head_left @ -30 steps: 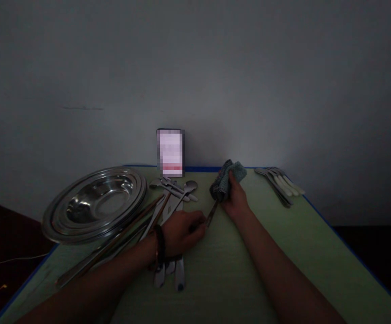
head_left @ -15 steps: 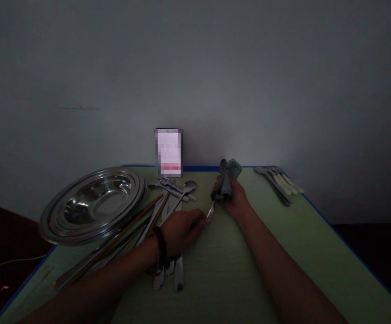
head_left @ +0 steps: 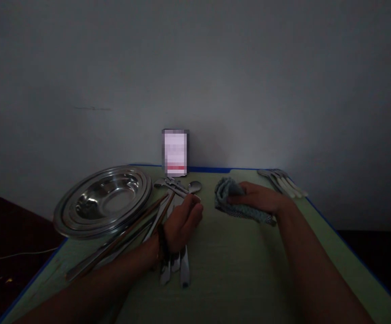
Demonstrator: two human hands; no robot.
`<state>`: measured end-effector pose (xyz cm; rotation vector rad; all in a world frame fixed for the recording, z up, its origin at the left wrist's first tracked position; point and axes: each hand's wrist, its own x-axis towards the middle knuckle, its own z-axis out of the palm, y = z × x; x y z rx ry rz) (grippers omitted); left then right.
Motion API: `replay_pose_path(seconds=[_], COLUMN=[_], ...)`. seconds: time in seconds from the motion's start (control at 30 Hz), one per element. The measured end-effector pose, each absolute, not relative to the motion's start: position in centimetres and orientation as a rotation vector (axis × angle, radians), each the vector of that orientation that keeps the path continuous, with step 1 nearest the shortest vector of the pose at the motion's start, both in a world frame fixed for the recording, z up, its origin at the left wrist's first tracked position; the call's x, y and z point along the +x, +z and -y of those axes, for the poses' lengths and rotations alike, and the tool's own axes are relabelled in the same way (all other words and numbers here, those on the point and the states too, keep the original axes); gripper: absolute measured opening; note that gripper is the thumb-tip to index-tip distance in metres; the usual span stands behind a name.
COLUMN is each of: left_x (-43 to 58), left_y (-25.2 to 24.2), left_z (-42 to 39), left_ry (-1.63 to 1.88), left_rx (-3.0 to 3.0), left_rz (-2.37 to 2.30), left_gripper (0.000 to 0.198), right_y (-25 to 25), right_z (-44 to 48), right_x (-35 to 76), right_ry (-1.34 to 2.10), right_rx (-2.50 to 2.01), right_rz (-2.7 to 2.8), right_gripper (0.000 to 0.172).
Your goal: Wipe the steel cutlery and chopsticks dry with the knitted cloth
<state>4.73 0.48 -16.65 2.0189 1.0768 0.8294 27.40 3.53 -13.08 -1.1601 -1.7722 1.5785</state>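
Cloth (head_left: 243, 213) pinched in the right hand (head_left: 261, 196), above the counter (head_left: 229, 265); left hand (head_left: 184, 220) curled over the cutlery pile (head_left: 163, 210), its grip unclear. Wiping seems in hand; the next move calls for one piece held firmly.

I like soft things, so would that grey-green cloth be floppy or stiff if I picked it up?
The cloth is probably floppy, since it curls and folds around itself in the right grip. It's likely easy to hold, because its surface looks textured. Being soft and curled, it probably wouldn't break.
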Motion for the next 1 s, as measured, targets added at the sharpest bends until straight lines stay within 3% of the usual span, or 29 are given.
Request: replay_pose_path(seconds=[0.13, 0.3, 0.43, 0.53, 0.7, 1.0], left_x=[4.9, 4.9, 4.7, 4.6, 4.6, 5.0], left_y=[-16.5, -16.0, -16.0, -16.2, -16.4, -16.4], left_z=[-0.2, 0.0, -0.1, -0.3, -0.8, -1.0], left_ry=[0.894, 0.842, 0.792, 0.752, 0.613, 0.582], left_rx=[2.057, 2.087, 2.094, 2.136, 2.245, 2.288], left_rz=[-1.095, -1.072, -1.036, -0.974, -0.979, -1.028], left_gripper=[0.021, 0.024, 0.026, 0.030, 0.027, 0.026], right_y=[-11.7, -11.6, -12.2, -12.1, -11.9, -15.2], right_z=[-3.3, -3.1, -3.3, -3.6, -4.4, -5.9], right_x=[26.8, 26.5, 25.8, 24.6, 23.0, 23.5], right_ry=[1.470, 1.493, 1.540, 1.489, 1.145, 0.696], right_rx=[-1.193, -1.219, -1.193, -0.977, -0.729, -0.967], right_rz=[2.171, 2.235, 1.852, 1.295, 0.975, 1.403], right_gripper=[0.020, 0.021, 0.016, 0.022, 0.017, 0.027])
